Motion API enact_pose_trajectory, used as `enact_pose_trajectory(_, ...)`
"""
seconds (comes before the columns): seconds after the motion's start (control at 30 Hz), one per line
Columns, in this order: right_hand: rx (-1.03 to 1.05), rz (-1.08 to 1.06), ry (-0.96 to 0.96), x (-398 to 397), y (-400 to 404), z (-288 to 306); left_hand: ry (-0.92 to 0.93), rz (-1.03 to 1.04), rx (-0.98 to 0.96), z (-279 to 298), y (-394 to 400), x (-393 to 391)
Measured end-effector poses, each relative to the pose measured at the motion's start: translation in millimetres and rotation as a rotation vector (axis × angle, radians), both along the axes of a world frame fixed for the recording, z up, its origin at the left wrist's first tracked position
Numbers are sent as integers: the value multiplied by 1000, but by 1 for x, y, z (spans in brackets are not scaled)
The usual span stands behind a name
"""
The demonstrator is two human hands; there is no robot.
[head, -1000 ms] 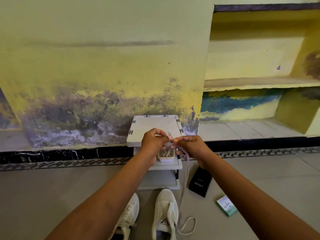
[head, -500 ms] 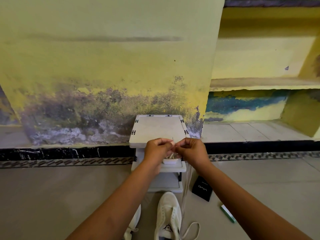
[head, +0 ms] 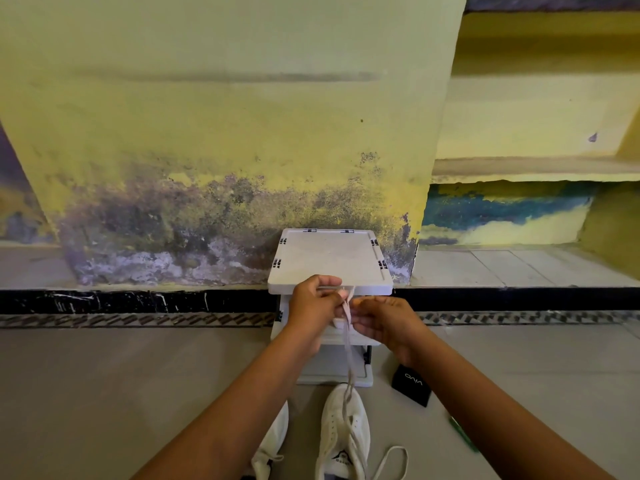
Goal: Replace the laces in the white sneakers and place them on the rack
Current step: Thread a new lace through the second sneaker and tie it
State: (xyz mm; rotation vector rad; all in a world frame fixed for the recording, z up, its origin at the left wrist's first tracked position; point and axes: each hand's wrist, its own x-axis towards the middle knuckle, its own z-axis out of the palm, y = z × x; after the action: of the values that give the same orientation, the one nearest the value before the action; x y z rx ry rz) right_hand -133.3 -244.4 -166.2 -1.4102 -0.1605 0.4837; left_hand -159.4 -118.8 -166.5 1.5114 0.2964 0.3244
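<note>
Laces first: from the head camera, the only view you have, your left hand (head: 317,304) and right hand (head: 384,323) meet just in front of the rack (head: 330,258), at about 12 o'clock from the shoes, and both pinch the same pale lace (head: 348,344) near its top end, fingers curled tight on it. From that double grip the lace hangs down toward 6 o'clock and runs into the right-hand sneaker (head: 343,434), which lies on the floor directly below your hands; a loose loop of it curls on the floor at roughly 4 o'clock from that shoe. The other sneaker (head: 273,441) lies just beside it at 9 o'clock, half hidden by your left forearm. A black box (head: 412,386) lies on the floor at 2 o'clock from the shoes, with a green item (head: 462,434) beyond it, partly covered by your right arm. Whether this is an old lace or a new one cannot be told from here. Judge the lace as light, limp and soft: it will not push through an eyelet from mid-length, so take hold close to the stiff tip and guide that end. The sneakers look light and flexible; hold each by the heel or the sides when you lift them to the rack's top shelf.
</note>
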Motion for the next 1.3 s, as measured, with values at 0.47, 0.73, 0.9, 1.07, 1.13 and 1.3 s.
enact_pose_trajectory(0.47, -363, 35, -238, 22, -22, 1, -24, 97, 22, 4, 0, 5)
enact_pose_trajectory(0.73, -1799, -115, -671, 53, -78, -18, 54, 79, 37, -41, 24, 14)
enact_pose_trajectory(0.9, -1207, 286, -526, 57, -47, -82, 116, -100, 92, -76, 10, 15)
enact_pose_trajectory(1.07, -426, 412, -173, 51, -16, -122, 167, -195, 102, -104, 14, 26)
enact_pose_trajectory(1.13, -393, 375, -151, 58, -12, -135, 227, -221, 150, -118, 19, 32)
enact_pose_trajectory(1.3, -499, 328, -93, 75, -11, -165, 349, -244, 192, -157, 26, 46)
